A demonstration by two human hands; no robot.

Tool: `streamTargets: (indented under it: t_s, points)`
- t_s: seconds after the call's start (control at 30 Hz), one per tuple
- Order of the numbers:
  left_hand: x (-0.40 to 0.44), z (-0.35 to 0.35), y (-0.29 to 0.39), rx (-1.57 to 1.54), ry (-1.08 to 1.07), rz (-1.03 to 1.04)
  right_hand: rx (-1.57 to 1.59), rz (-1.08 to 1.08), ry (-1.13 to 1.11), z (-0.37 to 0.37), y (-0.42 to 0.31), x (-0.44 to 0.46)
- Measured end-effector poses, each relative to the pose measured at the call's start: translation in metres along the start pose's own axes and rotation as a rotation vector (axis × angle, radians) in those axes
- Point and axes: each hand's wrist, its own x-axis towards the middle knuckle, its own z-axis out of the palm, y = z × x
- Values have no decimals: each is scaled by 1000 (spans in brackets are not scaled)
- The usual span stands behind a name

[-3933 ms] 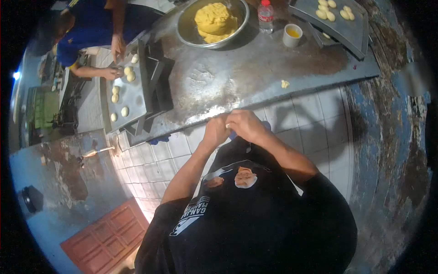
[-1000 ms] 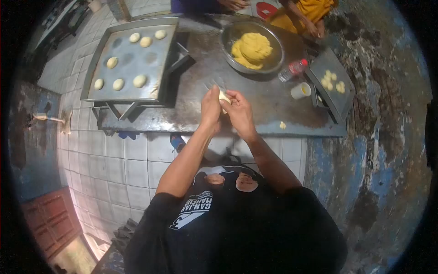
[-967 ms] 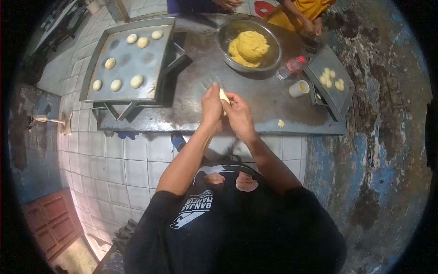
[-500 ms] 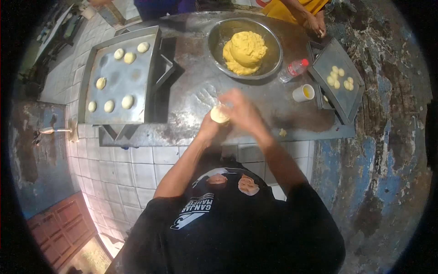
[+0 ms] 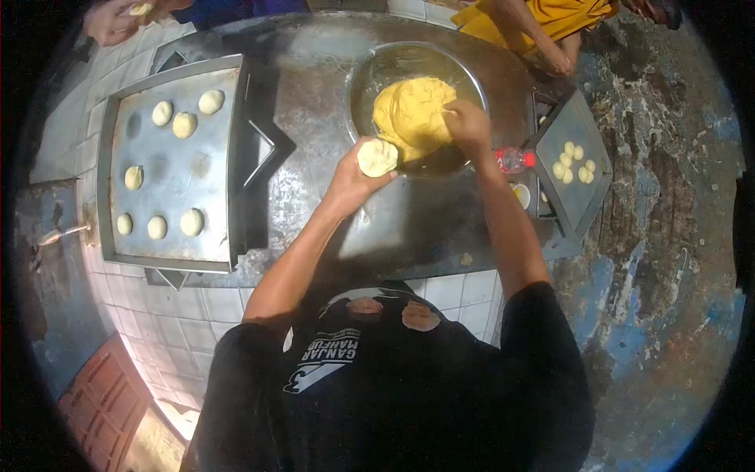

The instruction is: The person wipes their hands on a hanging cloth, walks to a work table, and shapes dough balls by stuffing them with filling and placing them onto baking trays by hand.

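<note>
My left hand (image 5: 348,179) is closed around a pale, flattened piece of dough (image 5: 377,158), held at the near rim of the metal bowl (image 5: 352,102). Inside that bowl sits a large mound of soft yellow paste (image 5: 417,114). At the mound's right side is my right hand (image 5: 469,127), its fingers curled in and pressed against the paste. Some of those fingertips are hidden from view. On the left, a metal baking tray (image 5: 177,248) carries several round dough balls (image 5: 184,125), spaced apart.
Right of the bowl lie a red-capped bottle (image 5: 515,160) and a cup (image 5: 521,195), partly covered by my forearm. A tilted tray (image 5: 590,130) bears several small yellow balls (image 5: 567,160). Across the table are a co-worker's arm (image 5: 543,39) and another person's hand (image 5: 110,22).
My hands have parted: the right moved from the dough piece to the yellow paste, and the left carried the dough toward the bowl. The view shifted; another person's hand appeared at top left.
</note>
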Motion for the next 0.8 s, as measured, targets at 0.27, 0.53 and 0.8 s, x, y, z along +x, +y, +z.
streamTargets:
  t_s: [0.27,0.53,0.8]
  points:
    - [10,43,-10,467,146,123,600,142,-61,-32,-81,-79]
    - [-40,68,-30,389,67,162,613,239,-69,-30,-110,-143]
    - [-107,106,-23,725,57,118,223,-91,135,-40,-165,-228]
